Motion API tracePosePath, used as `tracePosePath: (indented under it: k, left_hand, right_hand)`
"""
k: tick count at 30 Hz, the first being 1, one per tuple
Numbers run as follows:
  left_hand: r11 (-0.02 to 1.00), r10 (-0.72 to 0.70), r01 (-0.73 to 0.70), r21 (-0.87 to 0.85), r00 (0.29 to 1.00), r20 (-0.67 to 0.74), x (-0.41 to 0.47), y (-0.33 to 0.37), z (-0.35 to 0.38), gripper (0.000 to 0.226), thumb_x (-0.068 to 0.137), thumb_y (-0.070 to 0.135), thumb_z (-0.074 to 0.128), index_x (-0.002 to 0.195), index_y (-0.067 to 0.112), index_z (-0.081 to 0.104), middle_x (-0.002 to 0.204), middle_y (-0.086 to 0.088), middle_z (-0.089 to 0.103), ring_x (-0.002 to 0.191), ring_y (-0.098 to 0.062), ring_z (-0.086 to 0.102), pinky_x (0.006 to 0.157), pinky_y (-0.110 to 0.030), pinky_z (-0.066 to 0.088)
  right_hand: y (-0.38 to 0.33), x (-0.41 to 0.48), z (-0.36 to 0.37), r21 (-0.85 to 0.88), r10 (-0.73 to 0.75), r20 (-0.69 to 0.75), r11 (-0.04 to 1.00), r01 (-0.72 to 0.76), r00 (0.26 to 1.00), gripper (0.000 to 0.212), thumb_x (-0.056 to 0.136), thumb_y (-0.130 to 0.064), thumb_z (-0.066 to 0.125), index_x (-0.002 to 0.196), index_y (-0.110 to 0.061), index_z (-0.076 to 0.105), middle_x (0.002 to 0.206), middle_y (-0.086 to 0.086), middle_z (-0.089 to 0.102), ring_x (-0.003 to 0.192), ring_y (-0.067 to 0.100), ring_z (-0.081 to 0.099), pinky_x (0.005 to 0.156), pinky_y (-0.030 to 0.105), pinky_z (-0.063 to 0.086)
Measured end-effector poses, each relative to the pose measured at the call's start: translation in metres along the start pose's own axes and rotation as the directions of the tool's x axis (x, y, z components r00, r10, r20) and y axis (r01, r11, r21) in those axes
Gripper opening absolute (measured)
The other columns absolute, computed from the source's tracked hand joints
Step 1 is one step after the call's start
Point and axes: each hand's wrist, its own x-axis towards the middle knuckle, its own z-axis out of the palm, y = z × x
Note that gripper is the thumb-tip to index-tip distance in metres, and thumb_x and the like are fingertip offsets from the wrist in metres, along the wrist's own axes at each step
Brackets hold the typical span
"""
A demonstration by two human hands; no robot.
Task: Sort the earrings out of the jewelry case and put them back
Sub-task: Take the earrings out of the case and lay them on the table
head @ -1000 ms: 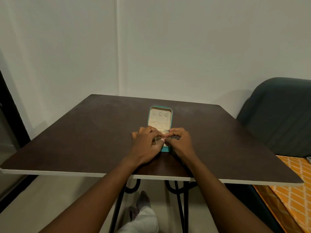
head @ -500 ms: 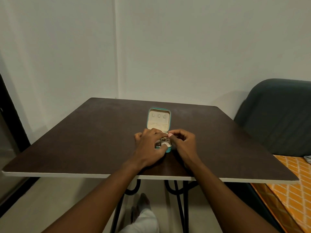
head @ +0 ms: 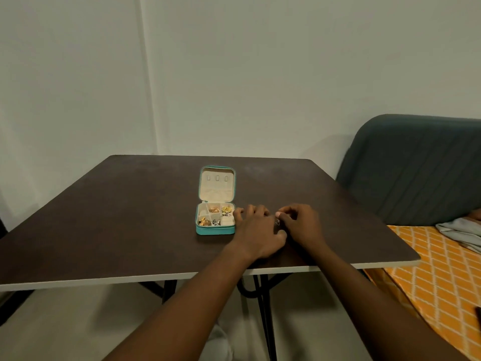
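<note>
A small teal jewelry case lies open in the middle of the dark table, its cream lid laid back. Gold earrings and other small pieces fill several of its compartments. Just right of the case, my left hand rests on the table with loosely bent fingers and nothing visible in it. My right hand is beside it and pinches a small silvery earring between thumb and fingertip, just above the tabletop.
A dark grey padded chair stands right of the table. An orange patterned cloth with a grey fabric piece lies at the lower right. The table's front edge is near my forearms. A white wall is behind.
Both hands were over the case's tray; they have moved right, off the case, uncovering its compartments. My right hand now holds a small earring beside the case.
</note>
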Motion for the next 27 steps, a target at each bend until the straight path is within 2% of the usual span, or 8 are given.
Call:
tracePosePath:
  k: [4, 10, 12, 14, 16, 18, 22, 27]
  left_hand:
    - [0.999, -0.015, 0.012, 0.037, 0.998, 0.059, 0.0, 0.002, 0.014, 0.06, 0.092, 0.056, 0.037, 0.143, 0.026, 0.046, 0.145, -0.008, 0.042, 0.137, -0.029, 0.03, 0.112, -0.056, 0.014]
    - [0.999, -0.017, 0.016, 0.032, 0.999, 0.032, -0.003, 0.004, 0.011, 0.057, 0.094, 0.056, 0.035, 0.142, 0.029, 0.047, 0.145, -0.006, 0.043, 0.137, -0.029, 0.03, 0.111, -0.055, 0.014]
    - [0.999, -0.028, 0.027, 0.022, 0.999, 0.033, -0.005, 0.004, 0.005, 0.052, 0.094, 0.054, 0.037, 0.137, 0.028, 0.052, 0.145, -0.005, 0.044, 0.136, -0.027, 0.031, 0.11, -0.053, 0.015]
    - [0.999, -0.041, 0.041, -0.018, 0.999, 0.01, -0.009, 0.003, -0.002, 0.048, 0.093, 0.048, 0.042, 0.134, 0.027, 0.055, 0.145, -0.002, 0.044, 0.135, -0.025, 0.032, 0.109, -0.051, 0.017]
    - [0.994, -0.077, 0.074, -0.08, 0.997, -0.03, -0.014, -0.001, -0.015, 0.049, 0.093, 0.041, 0.047, 0.14, 0.028, 0.052, 0.145, 0.0, 0.045, 0.136, -0.023, 0.033, 0.109, -0.049, 0.019]
    - [0.985, -0.129, 0.12, -0.12, 0.989, -0.076, -0.019, -0.01, -0.03, 0.051, 0.092, 0.035, 0.05, 0.143, 0.03, 0.05, 0.144, 0.001, 0.048, 0.136, -0.022, 0.036, 0.109, -0.049, 0.02]
    - [0.951, -0.273, 0.245, -0.187, 0.952, -0.141, -0.029, -0.036, -0.058, 0.046, 0.092, 0.023, 0.048, 0.135, 0.033, 0.059, 0.141, 0.002, 0.056, 0.131, -0.024, 0.042, 0.104, -0.046, 0.021]
    - [0.918, -0.381, 0.362, -0.164, 0.919, -0.102, -0.039, -0.075, -0.071, 0.044, 0.093, 0.02, 0.052, 0.134, 0.033, 0.06, 0.147, 0.006, 0.054, 0.134, -0.022, 0.042, 0.088, -0.041, 0.02]
  right_hand:
    - [0.004, 0.005, 0.002, -0.022, 0.014, 0.031, 1.0, -0.013, 0.999, 0.013, 0.09, -0.028, 0.069, 0.093, -0.019, 0.078, 0.086, -0.007, 0.074, 0.076, 0.002, 0.065, 0.074, 0.026, 0.056]
    - [0.004, 0.009, 0.001, 0.032, 0.023, 0.023, 0.999, -0.024, 0.999, 0.014, 0.091, -0.023, 0.069, 0.098, -0.015, 0.079, 0.096, -0.003, 0.076, 0.085, 0.008, 0.067, 0.075, 0.017, 0.049]
    - [0.003, 0.008, 0.0, 0.112, 0.05, -0.002, 0.992, -0.049, 0.999, 0.016, 0.092, -0.022, 0.067, 0.101, -0.015, 0.078, 0.097, -0.003, 0.075, 0.086, 0.007, 0.066, 0.074, 0.015, 0.047]
    - [0.002, 0.006, -0.003, 0.264, 0.101, -0.068, 0.961, -0.08, 0.993, 0.013, 0.094, -0.02, 0.065, 0.097, -0.017, 0.077, 0.091, -0.003, 0.075, 0.083, 0.007, 0.067, 0.075, 0.021, 0.05]
    - [-0.003, 0.002, -0.009, 0.421, 0.194, -0.141, 0.899, -0.118, 0.971, 0.012, 0.094, -0.017, 0.064, 0.091, -0.016, 0.076, 0.086, -0.002, 0.073, 0.082, 0.008, 0.067, 0.078, 0.026, 0.053]
    - [-0.009, -0.004, -0.014, 0.478, 0.237, -0.164, 0.868, -0.133, 0.957, 0.012, 0.095, -0.015, 0.063, 0.092, -0.014, 0.075, 0.088, 0.0, 0.072, 0.085, 0.009, 0.065, 0.081, 0.027, 0.053]
    - [-0.025, -0.019, -0.009, 0.443, 0.134, -0.12, 0.894, -0.068, 0.984, 0.01, 0.094, -0.015, 0.064, 0.098, -0.016, 0.073, 0.09, -0.005, 0.071, 0.087, 0.006, 0.066, 0.08, 0.022, 0.053]
    - [-0.065, -0.018, 0.021, 0.27, -0.059, 0.1, 0.962, 0.03, 0.993, 0.016, 0.093, -0.016, 0.065, 0.107, -0.018, 0.073, 0.101, -0.008, 0.071, 0.094, 0.002, 0.064, 0.083, 0.018, 0.05]
